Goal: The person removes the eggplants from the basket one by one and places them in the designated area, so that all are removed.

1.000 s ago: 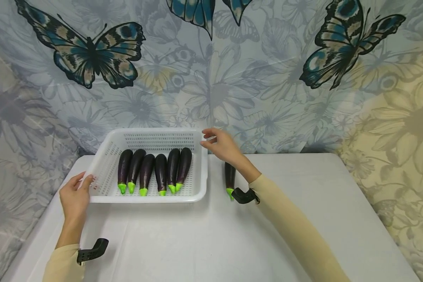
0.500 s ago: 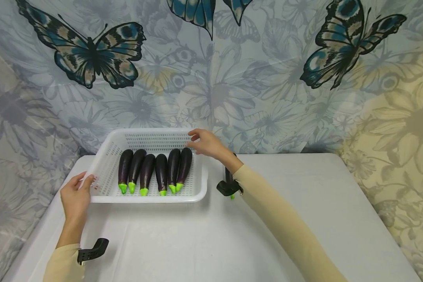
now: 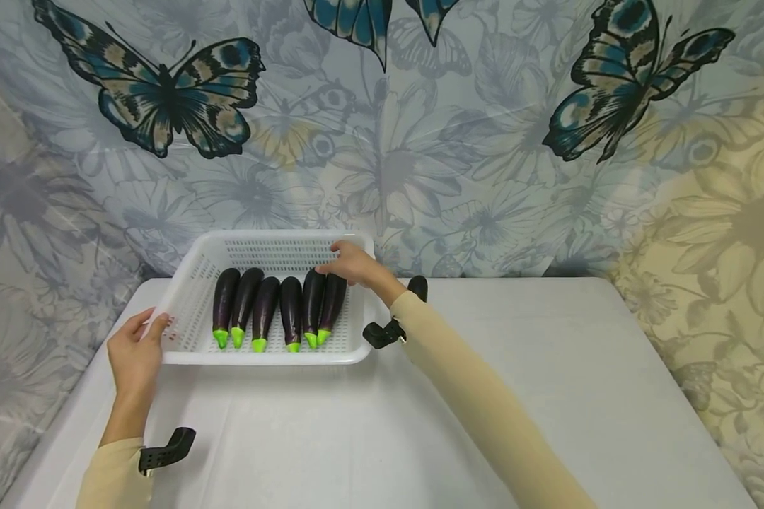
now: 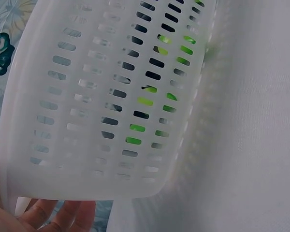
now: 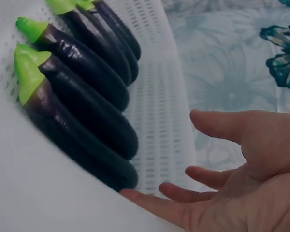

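A white perforated plastic basket (image 3: 261, 358) stands on the table's left half, with several dark purple eggplants (image 3: 265, 311) lying side by side in it, green stems toward the front. My left hand (image 3: 134, 353) holds the basket's left end by the rim; its fingers (image 4: 63, 212) show at that rim in the left wrist view. Over the basket's right part reaches my right hand (image 3: 355, 267), fingers spread and holding nothing. In the right wrist view one fingertip is close to the end of the nearest eggplant (image 5: 82, 140); I cannot tell whether they touch.
Another eggplant (image 3: 418, 286) lies on the white table (image 3: 516, 339) right of the basket, mostly hidden behind my right sleeve (image 3: 471, 382). A butterfly-printed cloth (image 3: 471, 191) hangs along the table's back edge. Black camera mounts (image 3: 168, 450) sit on both wrists.
My right hand has moved left from the basket's right rim to above the rightmost eggplants. Its sleeve now covers most of the eggplant on the table. The left hand and basket stay put.
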The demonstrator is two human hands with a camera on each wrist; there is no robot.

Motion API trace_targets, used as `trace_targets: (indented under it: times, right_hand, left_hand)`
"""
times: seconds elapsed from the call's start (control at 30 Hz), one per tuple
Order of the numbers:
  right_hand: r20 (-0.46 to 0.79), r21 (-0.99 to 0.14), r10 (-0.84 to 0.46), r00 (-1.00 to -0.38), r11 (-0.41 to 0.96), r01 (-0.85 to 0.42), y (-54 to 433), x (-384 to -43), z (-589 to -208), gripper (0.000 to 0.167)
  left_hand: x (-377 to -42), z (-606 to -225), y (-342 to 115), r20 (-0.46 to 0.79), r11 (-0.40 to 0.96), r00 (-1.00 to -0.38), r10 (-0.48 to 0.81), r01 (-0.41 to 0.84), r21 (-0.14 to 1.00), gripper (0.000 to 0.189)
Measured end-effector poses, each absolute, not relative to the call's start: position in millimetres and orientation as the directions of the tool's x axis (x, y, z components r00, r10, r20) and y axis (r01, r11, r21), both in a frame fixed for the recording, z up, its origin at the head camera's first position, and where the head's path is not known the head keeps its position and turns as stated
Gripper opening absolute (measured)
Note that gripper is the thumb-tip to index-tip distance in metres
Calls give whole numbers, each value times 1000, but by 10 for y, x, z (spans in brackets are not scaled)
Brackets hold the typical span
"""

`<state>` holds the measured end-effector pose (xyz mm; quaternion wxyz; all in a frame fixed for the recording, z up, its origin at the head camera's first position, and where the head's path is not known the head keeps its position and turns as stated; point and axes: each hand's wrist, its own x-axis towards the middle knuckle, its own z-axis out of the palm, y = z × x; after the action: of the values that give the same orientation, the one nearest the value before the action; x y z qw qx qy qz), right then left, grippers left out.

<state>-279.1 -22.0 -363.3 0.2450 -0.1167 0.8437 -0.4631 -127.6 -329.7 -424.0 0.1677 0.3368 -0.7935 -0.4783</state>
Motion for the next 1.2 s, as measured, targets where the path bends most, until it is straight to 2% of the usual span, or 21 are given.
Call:
trace_targets:
  times: [0.2, 0.43, 0.6, 0.7, 0.83, 0.9, 0.93, 0.97, 1.1, 1.2]
  right_hand:
    - [-340, -785, -367, -866, 618, 46, -347, -2953, -3802, 69]
    - [-368, -754, -319, -873, 652, 80, -384, -2913, -3756, 86]
    - [-370, -687, -293, -882, 725, 47, -441, -2934, -3805, 72]
    - [-405, -650, -261, -876, 756, 75, -524, -3033, -3964, 72]
    - [-449, -636, -241, -861, 763, 118, -617, -3361, -4445, 101]
    - [-410, -645, -247, -878, 759, 88, -649, -3497, -4686, 102]
    - [-395, -644, -263, -881, 763, 61, -655, -3577, -4792, 99]
    - [-374, -636, -265, -889, 770, 38, -668, -3590, -4835, 88]
    - [-280, -607, -274, -920, 793, -52, -685, -3603, -4962, 36]
    - [-277, -590, -272, -921, 805, -61, -669, -3534, -4875, 24]
  left_hand:
    - [-1300, -4291, -3339, -22, 291, -707, -707, -320, 902, 51]
    - [-1313, -4243, -3317, -42, 308, -719, -694, -348, 885, 49]
    - [-1314, -4241, -3326, -49, 307, -716, -696, -358, 882, 48]
    - [-1304, -4235, -3319, -46, 310, -717, -696, -358, 881, 48]
    - [-1293, -4233, -3306, -47, 303, -720, -692, -350, 886, 48]
    - [-1295, -4241, -3311, -42, 303, -720, -693, -343, 889, 49]
    - [-1297, -4248, -3313, -46, 284, -713, -700, -337, 898, 48]
    - [-1300, -4255, -3316, -41, 286, -712, -701, -334, 898, 48]
    - [-1305, -4259, -3318, -40, 289, -712, -701, -334, 897, 48]
    - [-1301, -4241, -3305, -40, 309, -720, -693, -347, 885, 48]
